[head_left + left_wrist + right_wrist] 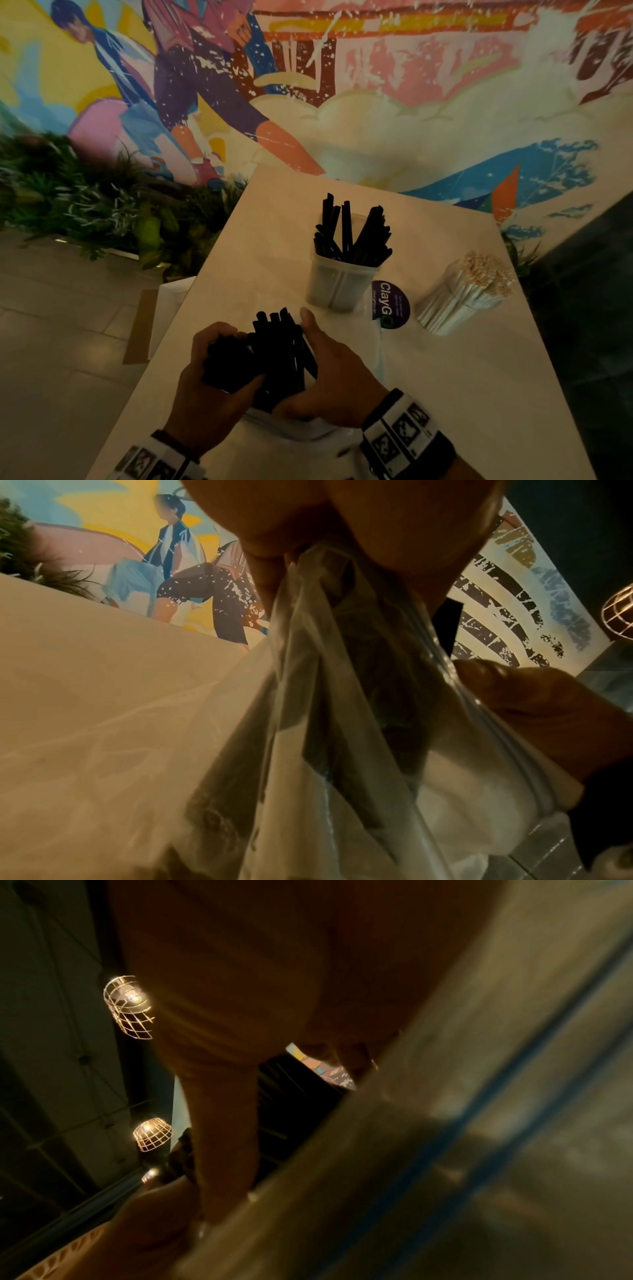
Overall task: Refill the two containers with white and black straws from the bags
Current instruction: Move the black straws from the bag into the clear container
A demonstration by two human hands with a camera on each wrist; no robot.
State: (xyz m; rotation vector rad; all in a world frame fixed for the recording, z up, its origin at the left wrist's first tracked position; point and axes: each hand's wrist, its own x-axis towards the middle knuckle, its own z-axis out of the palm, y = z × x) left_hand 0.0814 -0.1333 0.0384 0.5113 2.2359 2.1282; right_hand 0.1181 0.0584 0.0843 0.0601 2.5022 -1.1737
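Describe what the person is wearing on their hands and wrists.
The left hand and right hand are bare, with no gloves. Each wrist carries a broad white band printed with black square marker patterns, the right wristband edged in black, the left wristband partly cut off by the frame.

2 containers [337,284] [455,301], 1 bag [294,428], 2 hands [209,394] [329,380], 1 sticker [390,303].

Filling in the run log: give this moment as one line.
stage: pulling black straws from bag | left hand: grips straws | right hand: holds bag | black container: part full | white container: full
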